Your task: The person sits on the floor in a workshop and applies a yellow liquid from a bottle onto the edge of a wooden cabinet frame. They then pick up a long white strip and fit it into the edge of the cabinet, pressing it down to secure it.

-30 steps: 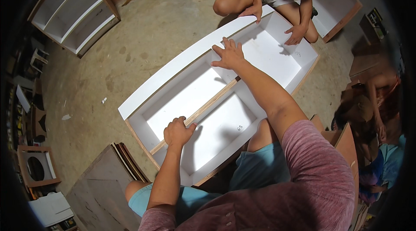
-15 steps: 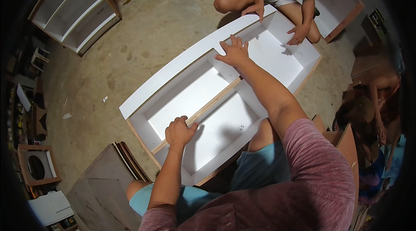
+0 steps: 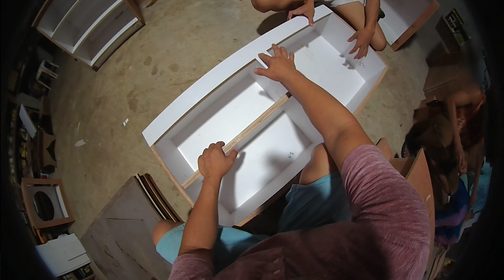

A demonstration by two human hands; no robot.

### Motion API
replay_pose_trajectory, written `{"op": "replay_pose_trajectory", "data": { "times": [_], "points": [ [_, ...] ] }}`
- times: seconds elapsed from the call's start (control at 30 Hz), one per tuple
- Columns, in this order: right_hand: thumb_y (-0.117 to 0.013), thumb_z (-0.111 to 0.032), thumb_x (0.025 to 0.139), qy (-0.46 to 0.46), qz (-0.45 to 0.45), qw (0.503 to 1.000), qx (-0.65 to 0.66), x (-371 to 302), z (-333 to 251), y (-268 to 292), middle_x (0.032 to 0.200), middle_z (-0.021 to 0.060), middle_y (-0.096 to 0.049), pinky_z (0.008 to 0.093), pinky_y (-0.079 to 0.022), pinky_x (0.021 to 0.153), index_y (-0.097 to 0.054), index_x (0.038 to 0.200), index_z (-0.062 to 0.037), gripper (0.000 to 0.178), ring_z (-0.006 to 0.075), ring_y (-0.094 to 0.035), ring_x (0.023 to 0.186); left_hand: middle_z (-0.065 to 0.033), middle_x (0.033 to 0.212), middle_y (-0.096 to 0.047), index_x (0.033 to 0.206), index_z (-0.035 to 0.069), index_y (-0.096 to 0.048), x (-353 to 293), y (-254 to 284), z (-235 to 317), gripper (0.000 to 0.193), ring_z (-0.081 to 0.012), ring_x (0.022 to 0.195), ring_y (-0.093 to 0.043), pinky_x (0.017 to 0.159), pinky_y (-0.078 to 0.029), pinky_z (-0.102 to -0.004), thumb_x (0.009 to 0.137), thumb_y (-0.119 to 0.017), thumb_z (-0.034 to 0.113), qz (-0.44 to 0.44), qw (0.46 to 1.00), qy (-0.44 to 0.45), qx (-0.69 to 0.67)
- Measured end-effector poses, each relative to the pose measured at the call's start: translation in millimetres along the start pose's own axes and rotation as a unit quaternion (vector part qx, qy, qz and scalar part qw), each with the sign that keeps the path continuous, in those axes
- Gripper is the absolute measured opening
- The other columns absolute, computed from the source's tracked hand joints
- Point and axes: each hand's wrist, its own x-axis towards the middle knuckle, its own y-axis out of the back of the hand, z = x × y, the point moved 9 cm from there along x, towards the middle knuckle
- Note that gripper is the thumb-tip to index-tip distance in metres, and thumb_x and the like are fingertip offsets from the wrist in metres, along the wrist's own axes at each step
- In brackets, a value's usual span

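A long white cabinet box (image 3: 205, 99) lies open-side up on the concrete floor in front of me. A divider board (image 3: 257, 125) with a bare plywood edge runs lengthwise inside it. My left hand (image 3: 215, 160) grips the near end of that divider. My right hand (image 3: 277, 63) lies flat, fingers spread, on the divider's far end where it meets a white cross panel. A person sitting at the far end rests one hand (image 3: 302, 12) on the cabinet's rim and the other hand (image 3: 361, 42) inside it.
A white shelf unit (image 3: 86, 12) lies at the far left. Stacked boards (image 3: 126, 217) sit by my left knee. A framed panel with a round hole (image 3: 44, 204) lies at lower left. Another open cabinet (image 3: 407, 4) is far right. Another person (image 3: 457, 127) crouches at right.
The view has shifted slightly; my right hand has slid a little along the divider's far end. My left hand keeps its grip. The person opposite holds the same pose.
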Motion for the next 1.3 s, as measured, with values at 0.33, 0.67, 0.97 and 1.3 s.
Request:
{"op": "replay_pose_trajectory", "data": {
  "times": [0.33, 0.67, 0.97, 1.3],
  "points": [
    [-0.073, -0.040, 0.084, -0.016, 0.040, 0.994, 0.105, -2, 12, 0, 0.123, 0.0213, -0.061, 0.0492, -0.050, 0.098, -0.063, 0.129, -0.0155, 0.052, 0.0378, -0.061, 0.118, -0.0106, 0.108, -0.073, 0.115, 0.009, -0.074, -1, 0, 0, 0.055, -0.0280, 0.104, -0.068, 0.086, -0.054, -0.0423, 0.085, -0.068, 0.055, -0.025, 1.000, 0.012, -0.005],
    [-0.070, -0.024, 0.088, 0.005, 0.105, 0.987, 0.122, 5, 14, -21, 0.107, 0.0220, -0.061, 0.0507, -0.052, 0.091, -0.068, 0.106, -0.0076, 0.025, 0.0410, -0.063, 0.105, -0.0122, 0.111, -0.073, 0.119, 0.010, -0.074, -1, -4, 0, 0.057, -0.0283, 0.104, -0.069, 0.087, -0.054, -0.0423, 0.085, -0.068, 0.056, -0.026, 0.999, 0.008, -0.016],
    [-0.071, -0.027, 0.089, 0.010, 0.093, 0.989, 0.112, 9, 15, -23, 0.108, 0.0220, -0.061, 0.0503, -0.052, 0.092, -0.067, 0.108, -0.0091, 0.027, 0.0402, -0.063, 0.107, -0.0119, 0.111, -0.073, 0.118, 0.011, -0.074, -1, -1, 2, 0.057, -0.0286, 0.105, -0.069, 0.087, -0.053, -0.0423, 0.085, -0.067, 0.057, -0.027, 1.000, 0.000, -0.008],
    [-0.064, -0.058, 0.088, 0.015, 0.089, 0.996, -0.014, -7, 7, -8, 0.146, 0.0190, -0.047, 0.0556, -0.042, 0.106, -0.051, 0.149, -0.0337, 0.067, 0.0382, -0.046, 0.134, -0.0116, 0.113, -0.075, 0.122, 0.012, -0.073, -1, 4, 2, 0.059, -0.0302, 0.108, -0.070, 0.091, -0.054, -0.0433, 0.084, -0.069, 0.057, -0.034, 0.999, 0.008, -0.008]
  ]
}}
